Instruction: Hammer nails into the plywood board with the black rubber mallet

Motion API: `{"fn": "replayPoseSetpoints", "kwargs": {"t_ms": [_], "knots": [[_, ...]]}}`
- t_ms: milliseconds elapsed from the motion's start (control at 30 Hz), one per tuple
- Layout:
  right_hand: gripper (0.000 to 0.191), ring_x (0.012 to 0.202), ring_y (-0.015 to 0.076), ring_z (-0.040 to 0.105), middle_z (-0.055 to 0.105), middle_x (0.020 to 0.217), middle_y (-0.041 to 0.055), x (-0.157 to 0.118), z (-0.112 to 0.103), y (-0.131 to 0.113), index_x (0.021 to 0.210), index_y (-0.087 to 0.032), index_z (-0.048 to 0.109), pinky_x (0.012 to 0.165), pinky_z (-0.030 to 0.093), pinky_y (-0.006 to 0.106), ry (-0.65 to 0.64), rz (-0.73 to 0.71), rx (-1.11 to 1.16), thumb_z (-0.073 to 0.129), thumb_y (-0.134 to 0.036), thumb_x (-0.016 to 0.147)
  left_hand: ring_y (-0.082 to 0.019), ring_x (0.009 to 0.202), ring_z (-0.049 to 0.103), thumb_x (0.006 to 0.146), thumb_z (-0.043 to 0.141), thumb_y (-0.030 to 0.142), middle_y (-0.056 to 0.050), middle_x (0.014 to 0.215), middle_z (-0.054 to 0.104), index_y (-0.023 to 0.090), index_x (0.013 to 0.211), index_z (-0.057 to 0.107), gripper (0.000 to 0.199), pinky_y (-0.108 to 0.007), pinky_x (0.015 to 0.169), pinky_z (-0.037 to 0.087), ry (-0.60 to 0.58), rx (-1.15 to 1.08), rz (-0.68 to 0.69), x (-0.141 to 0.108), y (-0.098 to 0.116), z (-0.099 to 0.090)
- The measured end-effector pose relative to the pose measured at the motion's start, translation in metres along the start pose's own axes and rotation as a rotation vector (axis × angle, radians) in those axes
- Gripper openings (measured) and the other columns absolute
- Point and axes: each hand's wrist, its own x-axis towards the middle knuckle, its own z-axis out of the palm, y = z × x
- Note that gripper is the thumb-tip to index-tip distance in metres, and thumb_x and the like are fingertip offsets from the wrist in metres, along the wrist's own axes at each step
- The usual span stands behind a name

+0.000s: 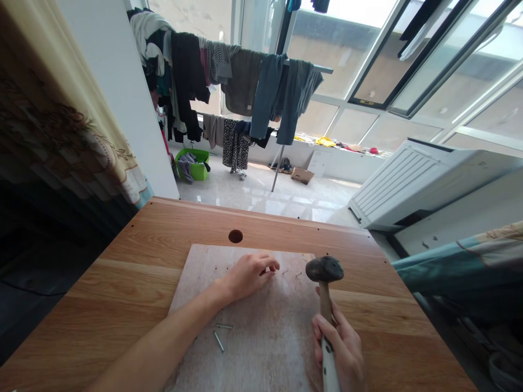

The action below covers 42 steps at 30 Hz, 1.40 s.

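My left hand (255, 272) is over the far part of a pale wooden board (265, 326), its fingers loosely bent and nothing visible in them. Just right of its fingertips, two small nails (298, 274) are at the board's surface; whether they stand in it or lie on it is hard to tell. My right hand (341, 343) is wrapped round the handle of a hammer (324, 269) with a black, blunt head, held upright by the board's right edge. Two longer silver nails (219, 341) lie on the board's near left, beside my left forearm.
Under the board is a wooden table (122, 288) with a round hole (235, 236) near its far edge. Beyond stand a clothes rack (278, 169) with laundry, a green basket (199, 172) and a white appliance (412, 185). Curtains (98, 130) hang at both sides.
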Motion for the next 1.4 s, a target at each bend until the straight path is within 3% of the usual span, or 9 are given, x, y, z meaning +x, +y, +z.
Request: {"fn": "replayPoseSetpoints", "kwargs": {"t_ms": [133, 267, 333, 433, 733, 1067, 1400], "knots": [[0.049, 0.034, 0.0084, 0.042, 0.053, 0.059, -0.0064, -0.003, 0.006, -0.003, 0.113, -0.018, 0.066, 0.034, 0.037, 0.019, -0.113, 0.001, 0.049, 0.074, -0.059, 0.086, -0.014, 0.076, 0.069, 0.085, 0.068, 0.008, 0.0, 0.091, 0.077, 0.019, 0.111, 0.07, 0.028, -0.024, 0.074, 0.051, 0.012, -0.069, -0.064, 0.001, -0.003, 0.002], [0.064, 0.039, 0.0098, 0.048, 0.054, 0.062, -0.0068, 0.0, 0.016, -0.004, 0.143, -0.02, 0.053, 0.037, 0.041, 0.019, -0.202, -0.063, 0.002, 0.067, -0.056, 0.093, -0.016, 0.08, 0.071, 0.084, 0.07, 0.009, -0.002, 0.091, 0.078, 0.019, 0.113, 0.069, 0.031, -0.025, 0.077, 0.052, 0.035, -0.074, -0.102, 0.001, -0.005, 0.004], [0.069, 0.04, 0.01, 0.049, 0.053, 0.063, -0.0065, -0.001, 0.02, -0.001, 0.149, -0.018, 0.048, 0.038, 0.041, 0.019, -0.236, -0.079, -0.021, 0.065, -0.057, 0.094, -0.016, 0.08, 0.071, 0.084, 0.07, 0.01, -0.001, 0.089, 0.078, 0.019, 0.113, 0.07, 0.03, -0.026, 0.076, 0.051, 0.04, -0.079, -0.108, 0.001, -0.004, 0.004], [0.071, 0.038, 0.0095, 0.047, 0.053, 0.062, -0.0059, -0.007, 0.026, 0.007, 0.148, -0.015, 0.051, 0.036, 0.039, 0.019, -0.283, -0.065, -0.027, 0.064, -0.059, 0.093, -0.015, 0.077, 0.07, 0.084, 0.07, 0.01, 0.0, 0.086, 0.077, 0.019, 0.112, 0.07, 0.03, -0.024, 0.073, 0.05, 0.036, -0.102, -0.108, 0.001, -0.003, 0.003], [0.067, 0.037, 0.0092, 0.044, 0.052, 0.057, -0.0066, -0.022, 0.04, 0.018, 0.144, -0.014, 0.056, 0.038, 0.034, 0.019, -0.181, -0.102, -0.071, 0.065, -0.055, 0.092, -0.013, 0.069, 0.066, 0.078, 0.065, 0.005, 0.001, 0.081, 0.074, 0.019, 0.11, 0.071, 0.035, -0.022, 0.066, 0.047, 0.045, -0.081, -0.091, 0.002, -0.005, 0.004], [0.067, 0.039, 0.009, 0.041, 0.049, 0.059, -0.0071, -0.022, 0.041, 0.005, 0.146, -0.017, 0.054, 0.038, 0.035, 0.019, -0.086, -0.131, 0.019, 0.065, -0.055, 0.092, -0.016, 0.078, 0.071, 0.083, 0.065, 0.01, -0.002, 0.088, 0.078, 0.018, 0.11, 0.07, 0.029, -0.027, 0.077, 0.051, 0.044, -0.083, -0.087, 0.0, -0.002, 0.002], [0.067, 0.039, 0.0099, 0.044, 0.054, 0.058, -0.0049, -0.021, 0.043, 0.004, 0.138, -0.012, 0.062, 0.037, 0.037, 0.02, -0.163, -0.042, -0.059, 0.068, -0.058, 0.089, -0.017, 0.078, 0.071, 0.078, 0.062, 0.004, -0.002, 0.088, 0.077, 0.018, 0.11, 0.071, 0.036, -0.024, 0.071, 0.049, 0.042, -0.062, -0.091, 0.002, -0.002, 0.002]]}}
